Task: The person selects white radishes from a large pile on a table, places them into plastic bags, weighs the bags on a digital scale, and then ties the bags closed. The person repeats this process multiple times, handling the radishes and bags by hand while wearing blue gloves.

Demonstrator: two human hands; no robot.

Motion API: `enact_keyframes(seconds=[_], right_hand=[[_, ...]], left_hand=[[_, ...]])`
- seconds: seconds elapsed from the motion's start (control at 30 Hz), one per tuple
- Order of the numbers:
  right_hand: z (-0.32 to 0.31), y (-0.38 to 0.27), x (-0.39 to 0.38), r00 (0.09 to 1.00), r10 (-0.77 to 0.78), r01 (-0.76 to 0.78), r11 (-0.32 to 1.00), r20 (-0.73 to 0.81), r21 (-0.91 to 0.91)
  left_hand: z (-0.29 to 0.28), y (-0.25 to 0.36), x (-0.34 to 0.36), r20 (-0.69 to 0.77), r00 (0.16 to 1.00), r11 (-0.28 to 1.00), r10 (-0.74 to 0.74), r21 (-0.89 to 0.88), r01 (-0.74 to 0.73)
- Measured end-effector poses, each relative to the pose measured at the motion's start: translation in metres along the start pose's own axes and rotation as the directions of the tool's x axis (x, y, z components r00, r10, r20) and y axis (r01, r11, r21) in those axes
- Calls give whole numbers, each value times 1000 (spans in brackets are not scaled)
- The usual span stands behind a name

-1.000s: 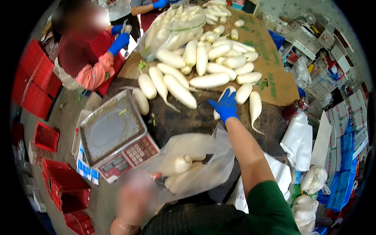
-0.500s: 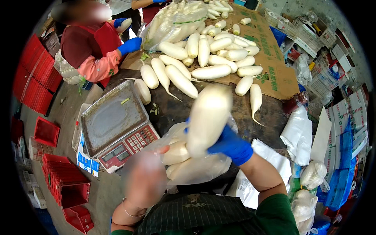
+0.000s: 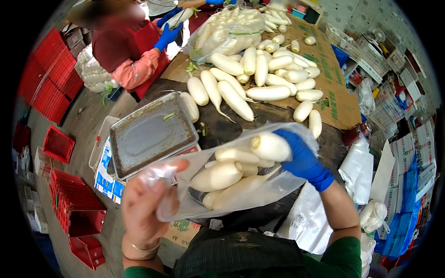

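My bare left hand [image 3: 147, 201] is closed on the gathered edge of a clear plastic bag [image 3: 285, 187], which stretches across to my right. Inside the bag lie several white radishes [image 3: 217, 177], stacked on one another. In a blue glove, my right hand [image 3: 303, 160] reaches into the bag's right side with its fingers around the end of another white radish [image 3: 270, 147]. Some of those fingers are hidden behind the radish. Just left of the bag is a weighing scale [image 3: 150, 134] with a worn metal tray, its keypad mostly covered by the bag.
A heap of loose white radishes [image 3: 271, 92] lies on flattened cardboard [image 3: 340, 104] beyond the bag. A co-worker [image 3: 125, 51] in blue gloves holds a radish at far left. Red crates [image 3: 76, 199] stand on the floor left; white plastic bags [image 3: 308, 220] lie at right.
My right hand has lowered the raised radish into the bag's right side. My left hand has moved left, pulling the bag out wider. The co-worker's hands have come up around a radish.
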State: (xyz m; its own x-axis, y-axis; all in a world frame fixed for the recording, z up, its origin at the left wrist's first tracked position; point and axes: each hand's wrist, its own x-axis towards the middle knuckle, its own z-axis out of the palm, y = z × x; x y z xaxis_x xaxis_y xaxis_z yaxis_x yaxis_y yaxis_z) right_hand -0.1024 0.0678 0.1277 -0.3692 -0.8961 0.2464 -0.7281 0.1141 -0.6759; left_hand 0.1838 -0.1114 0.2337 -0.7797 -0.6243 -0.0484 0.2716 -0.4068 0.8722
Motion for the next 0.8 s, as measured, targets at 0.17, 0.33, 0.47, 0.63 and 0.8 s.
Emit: enact_keyframes(seconds=[0.17, 0.33, 0.47, 0.63, 0.8], right_hand=[[-6, -80, 96, 959, -284, 279, 944, -1, -177], [33, -128, 197, 866, -486, 484, 874, -118, -51], [91, -125, 245, 840, -533, 531, 846, -103, -49], [150, -98, 256, 910, -409, 415, 895, 72, -165], [162, -92, 250, 932, -359, 360, 933, -38, 18]], left_hand=[[-38, 97, 20, -121, 906, 913, 407, 34, -406], [-109, 173, 21, 75, 846, 844, 529, 57, -533], [-135, 150, 5, -264, 803, 845, 534, 126, -520], [-188, 97, 4, -435, 809, 911, 394, 70, -406], [-176, 96, 20, -385, 814, 897, 435, 263, -355]])
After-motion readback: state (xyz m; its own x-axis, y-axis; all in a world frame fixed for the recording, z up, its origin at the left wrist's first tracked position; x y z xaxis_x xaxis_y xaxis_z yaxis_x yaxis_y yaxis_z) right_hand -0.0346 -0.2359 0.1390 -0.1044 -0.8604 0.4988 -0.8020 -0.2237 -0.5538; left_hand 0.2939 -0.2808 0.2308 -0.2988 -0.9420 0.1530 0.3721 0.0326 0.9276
